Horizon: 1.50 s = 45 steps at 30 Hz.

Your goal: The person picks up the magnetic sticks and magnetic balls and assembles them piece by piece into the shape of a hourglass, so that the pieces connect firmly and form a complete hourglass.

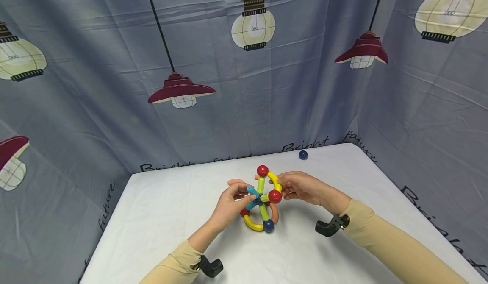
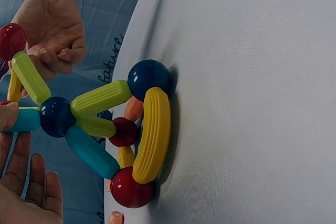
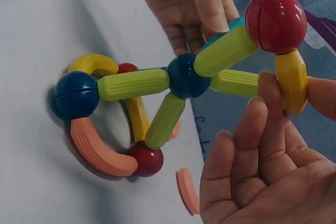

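Observation:
A model of colored rods and balls stands on the table, with a navy ball (image 3: 189,76) at its center. Lime green rods (image 3: 134,84) and turquoise rods (image 2: 93,151) spread from that ball. Its base is a ring of curved yellow rods (image 2: 153,135) and a salmon curved rod (image 3: 100,148), joined by red and navy balls. My left hand (image 1: 228,205) pinches the upper turquoise rod (image 1: 251,190) between thumb and fingers. At the top right, my right hand (image 1: 305,186) pinches a yellow curved rod (image 3: 292,82) that meets a red ball (image 3: 275,22).
A loose navy ball (image 1: 303,154) lies near the back edge of the white table (image 1: 171,203). Behind the model are a loose salmon curved rod (image 1: 236,181) and another salmon piece (image 1: 257,177), partly hidden. A lamp-printed grey-blue curtain (image 1: 213,123) surrounds the table's back and sides.

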Available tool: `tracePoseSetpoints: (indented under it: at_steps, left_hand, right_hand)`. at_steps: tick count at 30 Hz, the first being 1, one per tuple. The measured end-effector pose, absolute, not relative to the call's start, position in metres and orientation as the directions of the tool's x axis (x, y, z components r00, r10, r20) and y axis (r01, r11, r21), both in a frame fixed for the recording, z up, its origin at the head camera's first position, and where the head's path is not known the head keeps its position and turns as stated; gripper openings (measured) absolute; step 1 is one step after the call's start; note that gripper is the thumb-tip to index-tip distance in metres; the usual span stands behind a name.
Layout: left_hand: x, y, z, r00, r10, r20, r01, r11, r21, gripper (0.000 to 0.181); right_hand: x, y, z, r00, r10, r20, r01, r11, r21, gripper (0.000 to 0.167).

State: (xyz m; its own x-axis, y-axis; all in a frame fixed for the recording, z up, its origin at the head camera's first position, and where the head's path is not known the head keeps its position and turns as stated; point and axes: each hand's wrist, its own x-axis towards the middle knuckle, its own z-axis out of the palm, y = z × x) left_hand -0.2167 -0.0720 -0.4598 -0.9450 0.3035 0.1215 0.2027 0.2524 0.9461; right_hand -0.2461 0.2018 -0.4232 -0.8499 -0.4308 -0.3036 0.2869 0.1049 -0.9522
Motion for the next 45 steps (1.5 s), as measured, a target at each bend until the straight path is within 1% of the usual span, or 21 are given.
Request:
tracePoseSetpoints:
  at_steps: [8, 14, 18, 21, 24, 28, 35, 42, 45]
  left_hand:
    - [-0.200, -0.070, -0.434, -0.943, 0.306, 0.128, 0.212, 0.256, 0.943, 0.024]
    - [-0.217, -0.075, -0.460, -0.938, 0.326, 0.122, 0.213, 0.260, 0.942, 0.030]
    - [-0.221, -0.080, -0.469, -0.917, 0.385, 0.109, 0.223, 0.265, 0.938, 0.038]
    - [-0.223, -0.086, -0.479, -0.902, 0.427, 0.059, 0.219, 0.335, 0.916, 0.043]
    - [-0.225, -0.093, -0.490, -0.892, 0.452, -0.001, 0.218, 0.433, 0.874, 0.047]
    - [-0.225, -0.101, -0.501, -0.881, 0.472, -0.043, 0.221, 0.489, 0.844, 0.046]
    - [-0.222, -0.108, -0.501, -0.861, 0.508, -0.028, 0.264, 0.493, 0.829, 0.039]
    - [-0.212, -0.114, -0.496, -0.846, 0.528, -0.068, 0.245, 0.500, 0.831, 0.040]
    - [-0.209, -0.117, -0.495, -0.843, 0.532, -0.081, 0.242, 0.510, 0.826, 0.039]
  right_hand:
    - [-0.245, 0.201, -0.422, -0.847, -0.440, -0.299, 0.281, 0.106, -0.954, 0.032]
    - [-0.245, 0.200, -0.422, -0.849, -0.436, -0.299, 0.284, 0.101, -0.954, 0.031]
    - [-0.245, 0.199, -0.422, -0.847, -0.442, -0.296, 0.284, 0.096, -0.954, 0.030]
    - [-0.244, 0.199, -0.422, -0.848, -0.440, -0.297, 0.285, 0.095, -0.954, 0.032]
    - [-0.244, 0.198, -0.422, -0.850, -0.432, -0.303, 0.290, 0.096, -0.952, 0.032]
    - [-0.244, 0.197, -0.422, -0.852, -0.426, -0.305, 0.294, 0.094, -0.951, 0.033]
    - [-0.244, 0.198, -0.424, -0.855, -0.436, -0.280, 0.273, 0.080, -0.959, 0.039]
    - [-0.245, 0.196, -0.424, -0.858, -0.424, -0.289, 0.281, 0.084, -0.956, 0.042]
    - [-0.246, 0.196, -0.424, -0.861, -0.404, -0.309, 0.298, 0.092, -0.950, 0.048]
